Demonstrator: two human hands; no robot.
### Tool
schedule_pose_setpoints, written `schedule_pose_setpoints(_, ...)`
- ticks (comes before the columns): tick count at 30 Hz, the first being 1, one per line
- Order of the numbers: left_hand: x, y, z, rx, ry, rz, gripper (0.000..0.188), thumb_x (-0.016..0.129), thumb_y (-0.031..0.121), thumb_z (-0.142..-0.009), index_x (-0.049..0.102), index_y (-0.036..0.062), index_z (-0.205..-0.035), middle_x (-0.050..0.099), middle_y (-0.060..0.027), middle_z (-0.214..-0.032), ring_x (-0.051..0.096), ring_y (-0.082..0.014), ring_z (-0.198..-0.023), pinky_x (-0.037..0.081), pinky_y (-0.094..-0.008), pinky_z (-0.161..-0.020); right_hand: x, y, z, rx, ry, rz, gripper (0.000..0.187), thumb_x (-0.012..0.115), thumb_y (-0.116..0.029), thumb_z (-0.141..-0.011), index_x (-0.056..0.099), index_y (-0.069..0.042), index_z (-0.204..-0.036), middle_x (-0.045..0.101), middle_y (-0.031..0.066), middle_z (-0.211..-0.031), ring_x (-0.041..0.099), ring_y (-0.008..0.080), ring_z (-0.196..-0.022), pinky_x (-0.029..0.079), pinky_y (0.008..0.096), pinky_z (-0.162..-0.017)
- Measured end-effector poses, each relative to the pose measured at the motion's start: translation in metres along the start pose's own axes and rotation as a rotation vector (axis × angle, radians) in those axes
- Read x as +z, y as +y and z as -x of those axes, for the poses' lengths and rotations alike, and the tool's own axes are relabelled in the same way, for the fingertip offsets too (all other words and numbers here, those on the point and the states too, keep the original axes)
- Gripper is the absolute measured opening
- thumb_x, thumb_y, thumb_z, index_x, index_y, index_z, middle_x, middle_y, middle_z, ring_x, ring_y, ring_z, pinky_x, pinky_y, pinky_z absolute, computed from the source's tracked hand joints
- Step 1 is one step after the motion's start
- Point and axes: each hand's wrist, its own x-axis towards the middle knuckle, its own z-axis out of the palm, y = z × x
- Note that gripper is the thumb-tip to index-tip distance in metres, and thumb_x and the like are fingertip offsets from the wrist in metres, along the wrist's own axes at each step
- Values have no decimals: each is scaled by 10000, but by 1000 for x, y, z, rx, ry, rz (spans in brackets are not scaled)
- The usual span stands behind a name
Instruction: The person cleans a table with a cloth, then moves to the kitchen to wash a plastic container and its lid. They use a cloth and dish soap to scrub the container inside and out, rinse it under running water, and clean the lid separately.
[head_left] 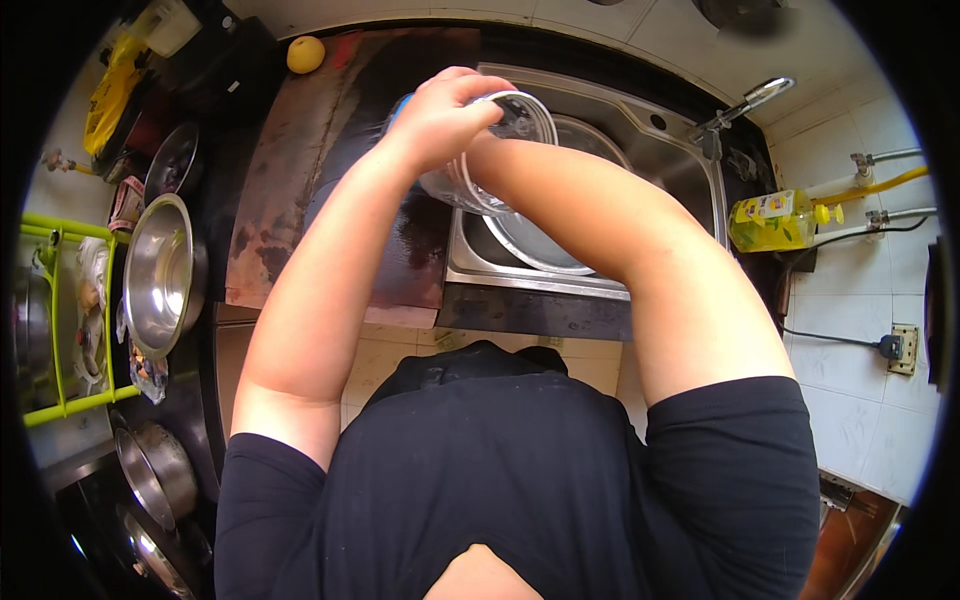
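Observation:
Over the left edge of the steel sink I hold a large clear jar on its side. Its wide ringed mouth faces right. My left hand is closed round the jar's upper side, the thumb near the rim. Through the mouth my right hand reaches into the jar, in to about the wrist. Its fingers are hidden, so whether they grip anything does not show. Some blue shows at the jar's far end, beside my left hand. Below the jar and my right forearm, a round metal basin sits in the sink.
A faucet stands at the sink's back right, near a bottle of yellow liquid. The stained brown counter looks wet beside the sink. A yellow round fruit, a steel bowl, a pot and a green rack are leftward.

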Motion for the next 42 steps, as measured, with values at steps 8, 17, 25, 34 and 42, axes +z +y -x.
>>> schedule_pose_setpoints(8, 0, 1, 2, 1, -39, -30, 375, 538, 188, -716, 632, 51, -1053, 537, -101, -1096, 499, -220, -1062, 400, -327, -915, -3, -15, 10, 168, 115, -620, 354, 551, -114, -782, 552, -58, -1131, 583, 138, -1092, 534, 205, -1035, 417, 324, -872)
schedule_pose_setpoints(17, 0, -5, -7, -82, -56, -7, 392, 517, 150, -679, 643, 56, -1038, 555, -105, -1056, 543, -220, -997, 432, -316, -876, -68, -9, 69, 168, -76, -1014, 382, 554, -121, -759, 564, -54, -1135, 597, 133, -1072, 549, 192, -1011, 420, 311, -870)
schedule_pose_setpoints(25, 2, -6, -18, -8, -201, 61, 384, 538, 146, -667, 650, 59, -1024, 548, -99, -1063, 516, -216, -1035, 393, -314, -924, -44, 12, 57, 114, -319, -535, 349, 578, -108, -719, 620, -94, -1065, 618, 85, -1069, 576, 227, -975, 448, 338, -837)
schedule_pose_setpoints(34, 1, -3, -15, -55, -172, 113, 382, 531, 130, -662, 650, 51, -1016, 553, -95, -1069, 512, -210, -1049, 392, -306, -926, -17, -18, -1, 309, -58, -193, 341, 520, -176, -808, 554, -52, -1123, 599, 115, -1057, 568, 201, -970, 438, 306, -837)
schedule_pose_setpoints(42, -7, -10, -9, -24, -93, 92, 394, 520, 127, -658, 651, 59, -1023, 553, -94, -1066, 505, -214, -1064, 384, -306, -938, -33, -14, 4, -35, -166, -360, 331, 487, -176, -831, 541, -48, -1131, 597, 118, -1035, 564, 189, -957, 428, 304, -846)
